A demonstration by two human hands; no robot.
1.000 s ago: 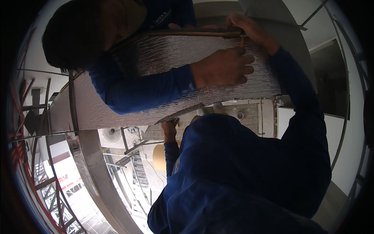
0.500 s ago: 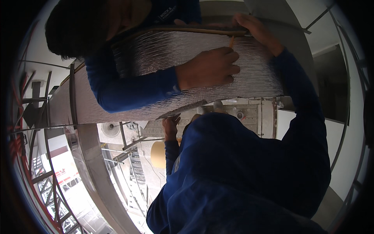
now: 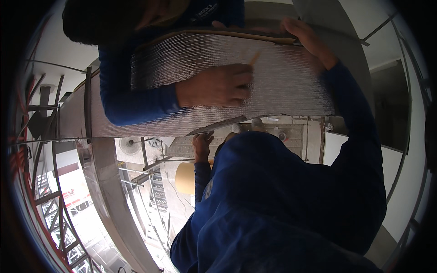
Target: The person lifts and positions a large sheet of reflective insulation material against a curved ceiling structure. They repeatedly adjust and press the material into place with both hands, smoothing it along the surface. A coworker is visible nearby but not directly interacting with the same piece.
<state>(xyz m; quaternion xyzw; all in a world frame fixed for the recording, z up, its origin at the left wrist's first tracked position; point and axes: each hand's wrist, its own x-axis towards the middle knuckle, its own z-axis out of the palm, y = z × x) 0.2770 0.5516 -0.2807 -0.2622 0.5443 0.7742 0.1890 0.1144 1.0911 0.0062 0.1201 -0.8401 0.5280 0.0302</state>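
A long duct-like piece wrapped in silvery foil insulation (image 3: 282,86) spans the view in front of me. At its far right edge, the fingers of my right hand (image 3: 312,41) are bent over the rim and grip the insulation. My left hand (image 3: 201,146) is raised below the near edge, fingers apart, tips at a loose grey flap (image 3: 218,123); how firmly they touch it is unclear. Facing me, a co-worker's hand (image 3: 214,86) lies over the foil with a thin orange stick-like tool (image 3: 255,58), blurred, its kind unclear. The co-worker's other hand (image 3: 218,24) shows partly behind the far edge.
A dark metal hanger rod (image 3: 88,102) crosses the wrapped piece at left. Below are a perforated platform (image 3: 291,136), a yellowish roll (image 3: 184,178) and a ladder (image 3: 158,195). A thick pale beam (image 3: 111,182) drops at lower left. White panels (image 3: 391,159) stand at right.
The co-worker's hand with the orange tool has moved left across the foil. My view has shifted slightly; both my hands stay in their places on the wrapped piece.
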